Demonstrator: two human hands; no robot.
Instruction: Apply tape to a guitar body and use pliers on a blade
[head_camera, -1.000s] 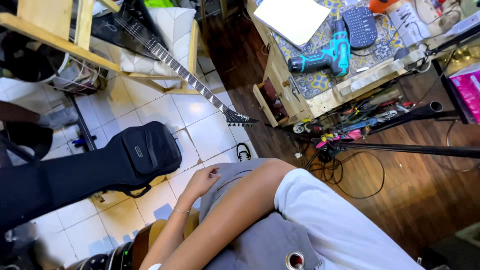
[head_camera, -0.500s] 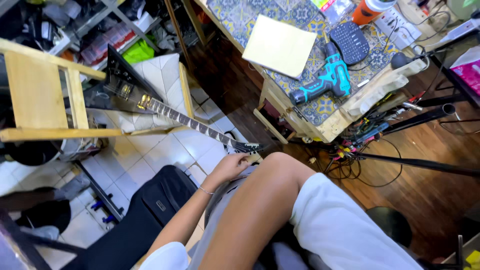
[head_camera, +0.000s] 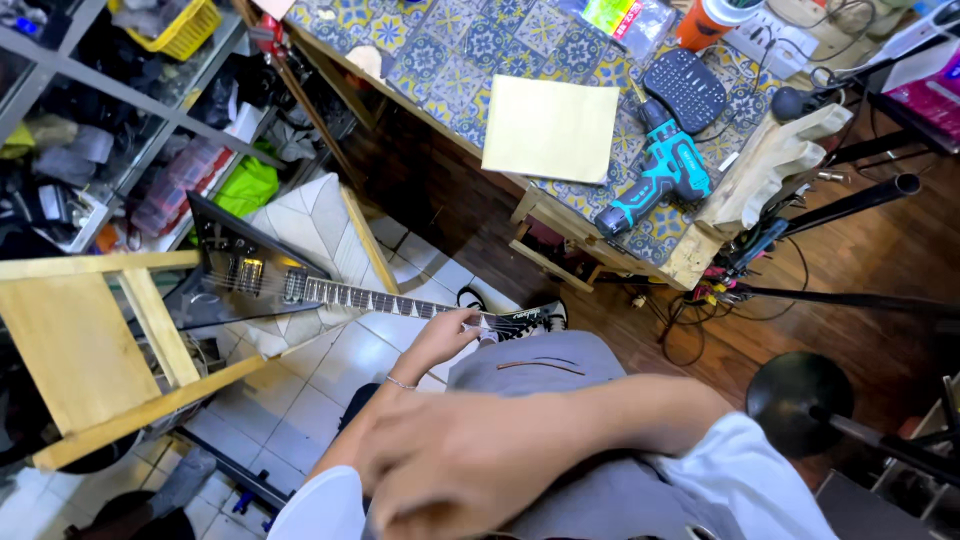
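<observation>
Left hand (head_camera: 445, 340) reaches the guitar neck (head_camera: 400, 298)
Its grip closes lightly beside the headstock (head_camera: 525, 320); right hand (head_camera: 470, 470) blurred, grip unclear

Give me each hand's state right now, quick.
Left hand: fingers closed around the neck of the black electric guitar near the headstock.
Right hand: close to the camera and motion-blurred; open or closed cannot be told, nothing visibly held.

White floor tiles (head_camera: 330, 375) at seven o'clock meet dark wood flooring (head_camera: 860, 290) at three. A patterned-tile worktable (head_camera: 450, 60) stands at twelve, cluttered metal shelving (head_camera: 110, 110) at ten, a pale wooden chair (head_camera: 90, 350) at nine.
</observation>
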